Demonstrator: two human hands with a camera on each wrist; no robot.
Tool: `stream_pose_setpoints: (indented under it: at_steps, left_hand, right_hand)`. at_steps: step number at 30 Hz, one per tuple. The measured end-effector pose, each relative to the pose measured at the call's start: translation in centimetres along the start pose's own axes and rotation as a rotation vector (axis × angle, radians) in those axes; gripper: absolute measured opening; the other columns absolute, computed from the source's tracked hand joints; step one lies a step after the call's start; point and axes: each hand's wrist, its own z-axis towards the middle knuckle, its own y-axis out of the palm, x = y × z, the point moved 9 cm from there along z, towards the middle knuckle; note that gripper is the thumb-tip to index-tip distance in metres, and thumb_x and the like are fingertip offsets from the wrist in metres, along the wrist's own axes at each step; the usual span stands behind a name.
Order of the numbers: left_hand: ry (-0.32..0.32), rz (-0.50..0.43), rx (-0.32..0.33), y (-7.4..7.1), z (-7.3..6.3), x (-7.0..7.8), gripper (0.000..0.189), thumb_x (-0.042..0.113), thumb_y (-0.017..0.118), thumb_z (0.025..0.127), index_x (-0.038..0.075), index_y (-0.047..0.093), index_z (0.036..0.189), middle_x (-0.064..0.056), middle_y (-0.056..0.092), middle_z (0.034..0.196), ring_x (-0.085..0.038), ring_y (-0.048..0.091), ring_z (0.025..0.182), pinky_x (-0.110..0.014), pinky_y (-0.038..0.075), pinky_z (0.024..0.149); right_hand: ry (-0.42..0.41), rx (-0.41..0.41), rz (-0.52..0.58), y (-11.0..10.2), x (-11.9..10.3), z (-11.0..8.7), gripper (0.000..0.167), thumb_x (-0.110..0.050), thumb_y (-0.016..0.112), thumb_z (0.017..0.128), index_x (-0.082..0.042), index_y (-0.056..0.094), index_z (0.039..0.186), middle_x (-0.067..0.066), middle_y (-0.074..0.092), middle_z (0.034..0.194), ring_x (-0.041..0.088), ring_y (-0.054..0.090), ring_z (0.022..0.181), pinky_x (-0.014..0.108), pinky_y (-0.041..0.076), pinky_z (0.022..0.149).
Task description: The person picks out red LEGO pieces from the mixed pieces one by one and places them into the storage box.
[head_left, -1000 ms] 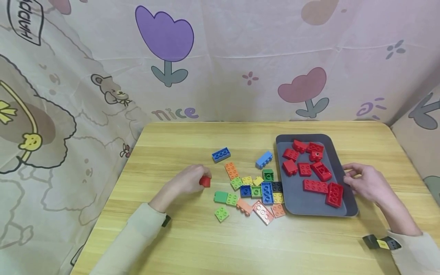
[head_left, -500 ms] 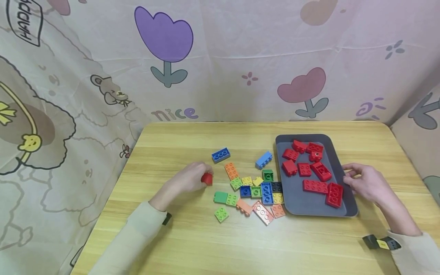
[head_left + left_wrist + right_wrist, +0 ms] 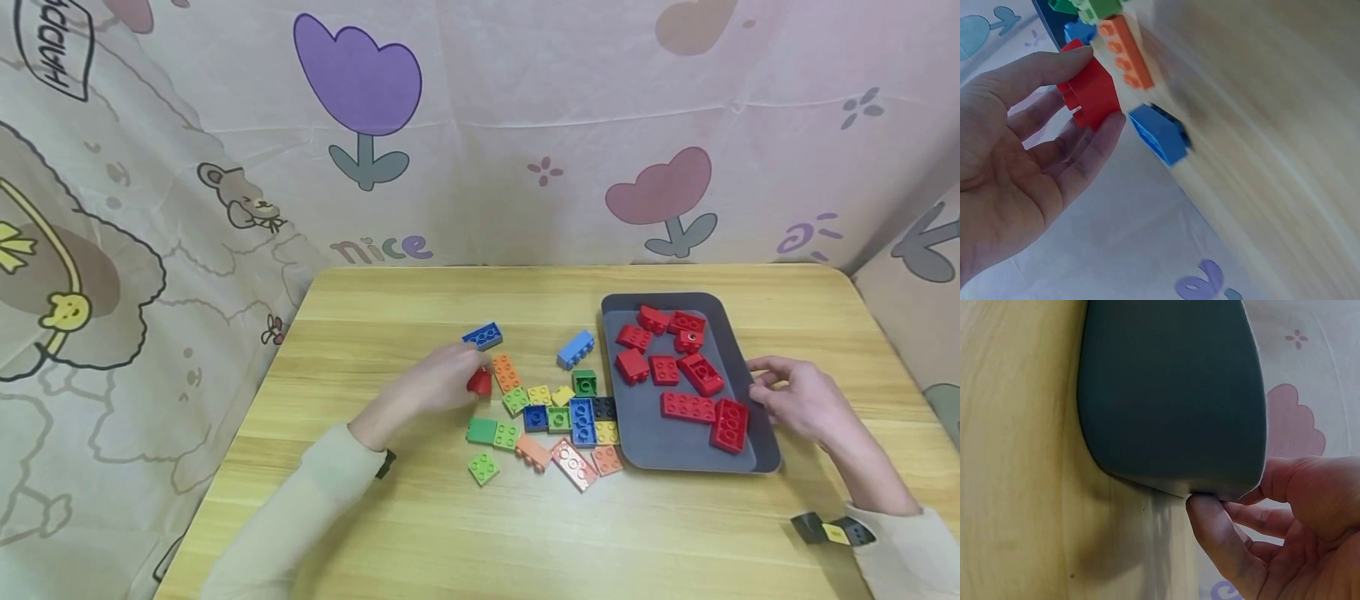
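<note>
My left hand pinches a red building brick between thumb and fingers, studs toward the palm. In the head view that brick is partly hidden by the hand, left of an orange brick and below a blue brick. My right hand holds the right rim of a dark grey tray with thumb and fingers, which also shows in the right wrist view. Inside the tray lie several red bricks, spread apart, some upside down or on their sides.
Several loose bricks in blue, green, yellow, orange and black lie left of the tray, among them a light blue brick and a lime brick. The wooden table meets a printed cloth at its back edge.
My left hand has moved right and slightly up in the head view with the red brick, coming close to the orange brick. The right hand and the tray stay where they were.
</note>
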Motion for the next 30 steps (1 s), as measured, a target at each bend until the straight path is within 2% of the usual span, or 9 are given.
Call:
stream_pose_setpoints:
  at_steps: [5, 10, 14, 21, 24, 30]
  left_hand:
    - [0.043, 0.016, 0.0, -0.2, 1.0, 2.0, 0.038, 0.003, 0.079, 0.088, 0.007, 0.073, 0.125, -0.007, 0.072, 0.113, -0.019, 0.065, 0.099, -0.032, 0.058, 0.087]
    - [0.044, 0.014, -0.02, -0.3, 1.7, 3.7, 0.039, 0.004, 0.075, 0.091, 0.01, 0.071, 0.13, -0.006, 0.071, 0.117, -0.019, 0.064, 0.105, -0.031, 0.059, 0.091]
    - [0.059, 0.009, -0.043, -0.4, 2.3, 4.9, 0.041, 0.006, 0.074, 0.092, 0.01, 0.07, 0.133, -0.005, 0.07, 0.118, -0.017, 0.063, 0.103, -0.028, 0.059, 0.089]
    - [0.148, 0.033, -0.061, -0.3, 3.2, 7.5, 0.042, 0.008, 0.076, 0.094, 0.009, 0.069, 0.136, -0.007, 0.07, 0.121, -0.015, 0.063, 0.099, -0.021, 0.058, 0.084]
    - [0.165, 0.043, -0.071, -0.1, 3.5, 8.5, 0.041, 0.013, 0.077, 0.096, 0.011, 0.069, 0.137, -0.006, 0.07, 0.122, -0.014, 0.063, 0.098, -0.02, 0.058, 0.083]
    - [0.238, 0.069, -0.091, 0.4, 4.1, 10.9, 0.04, 0.014, 0.078, 0.095, 0.012, 0.071, 0.135, -0.005, 0.07, 0.126, -0.013, 0.063, 0.102, -0.018, 0.057, 0.087]
  right_hand:
    - [-0.002, -0.002, -0.003, 0.0, 0.0, 0.0, 0.046, -0.003, 0.063, 0.098, 0.016, 0.052, 0.139, 0.038, 0.065, 0.113, 0.018, 0.069, 0.077, 0.027, 0.057, 0.057]
    - [-0.005, 0.0, -0.007, 0.0, -0.1, 0.0, 0.046, -0.002, 0.063, 0.099, 0.016, 0.052, 0.139, 0.038, 0.064, 0.113, 0.018, 0.069, 0.077, 0.027, 0.057, 0.056]
    - [-0.013, 0.006, -0.007, -0.1, -0.2, 0.0, 0.045, -0.002, 0.063, 0.098, 0.016, 0.052, 0.138, 0.037, 0.065, 0.112, 0.015, 0.068, 0.074, 0.027, 0.057, 0.056]
    - [-0.008, 0.007, -0.011, -0.1, -0.2, 0.0, 0.045, -0.002, 0.063, 0.098, 0.016, 0.053, 0.138, 0.038, 0.065, 0.112, 0.015, 0.068, 0.074, 0.027, 0.057, 0.056]
    - [-0.005, 0.005, -0.013, 0.0, -0.2, 0.1, 0.045, -0.002, 0.063, 0.098, 0.016, 0.052, 0.138, 0.038, 0.065, 0.112, 0.016, 0.068, 0.073, 0.027, 0.057, 0.056]
    - [-0.007, 0.005, -0.017, 0.0, -0.2, 0.0, 0.045, -0.002, 0.063, 0.098, 0.016, 0.052, 0.138, 0.038, 0.065, 0.112, 0.016, 0.067, 0.073, 0.027, 0.056, 0.056]
